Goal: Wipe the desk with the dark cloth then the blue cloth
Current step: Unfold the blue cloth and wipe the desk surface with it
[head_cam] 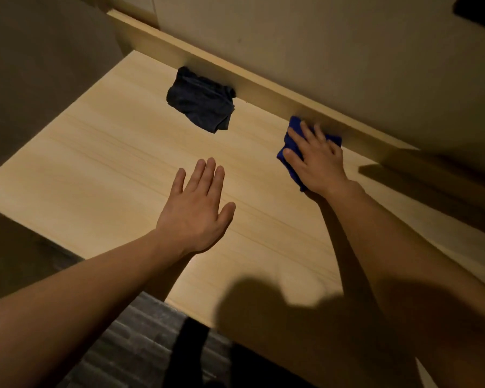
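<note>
1. Desk (pixel 95 163) – pale wood-grain flat top, w/ a raised wooden rail (pixel 263 88) of the same wood along its far edge, against a cream wall.
2. Dark cloth (pixel 200 102) – navy-black fabric, crumpled; lies on the desk at far centre, its back edge touching the rail. No hand on it.
3. Blue cloth (pixel 296 123) – bright blue, folded; far right of the desk, just beside the rail, well apart from the dark cloth.
4. Right hand (pixel 317 161) – palm down on the blue cloth, fingers straight and spread, pressing it flat to the desk; not curled round it.
5. Left hand (pixel 196 211) – mid-desk, palm down, fingers straight and together, thumb out, holding nothing; contact w/ the surface can't be told.
6. Open room – bare top runs left and toward the near edge; grey ribbed carpet (pixel 132 345) below that edge.
</note>
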`<move>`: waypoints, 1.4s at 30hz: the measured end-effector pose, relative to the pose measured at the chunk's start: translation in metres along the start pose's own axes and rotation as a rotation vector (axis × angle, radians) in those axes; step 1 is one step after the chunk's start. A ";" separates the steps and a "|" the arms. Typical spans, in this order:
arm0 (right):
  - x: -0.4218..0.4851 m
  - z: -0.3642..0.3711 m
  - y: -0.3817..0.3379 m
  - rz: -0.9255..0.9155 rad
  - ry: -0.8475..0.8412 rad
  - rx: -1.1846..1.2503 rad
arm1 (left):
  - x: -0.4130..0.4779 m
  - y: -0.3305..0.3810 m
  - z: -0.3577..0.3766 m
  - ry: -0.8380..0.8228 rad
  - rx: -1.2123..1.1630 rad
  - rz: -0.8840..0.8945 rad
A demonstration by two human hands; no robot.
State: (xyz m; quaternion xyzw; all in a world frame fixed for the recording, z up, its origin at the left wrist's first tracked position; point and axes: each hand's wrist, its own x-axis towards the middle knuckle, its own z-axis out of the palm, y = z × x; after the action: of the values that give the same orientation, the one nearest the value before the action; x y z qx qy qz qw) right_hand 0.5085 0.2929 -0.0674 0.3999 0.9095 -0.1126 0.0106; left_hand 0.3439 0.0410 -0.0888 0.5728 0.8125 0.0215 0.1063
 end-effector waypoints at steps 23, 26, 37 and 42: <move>-0.118 0.038 -0.052 0.067 0.002 -0.022 | 0.001 0.001 -0.003 -0.024 0.008 -0.025; -0.146 0.044 -0.065 0.070 0.000 -0.015 | 0.001 0.001 -0.001 -0.019 0.013 -0.023; -0.240 0.060 -0.111 0.070 -0.026 0.035 | 0.005 -0.002 -0.004 -0.051 -0.001 0.016; -0.274 0.066 -0.126 0.053 -0.004 0.108 | 0.004 0.008 -0.011 -0.031 -0.059 0.078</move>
State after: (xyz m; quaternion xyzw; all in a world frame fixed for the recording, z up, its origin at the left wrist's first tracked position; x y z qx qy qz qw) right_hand 0.5976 -0.0022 -0.0772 0.4237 0.8912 -0.1619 -0.0059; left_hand 0.3483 0.0485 -0.0772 0.6011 0.7867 0.0407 0.1350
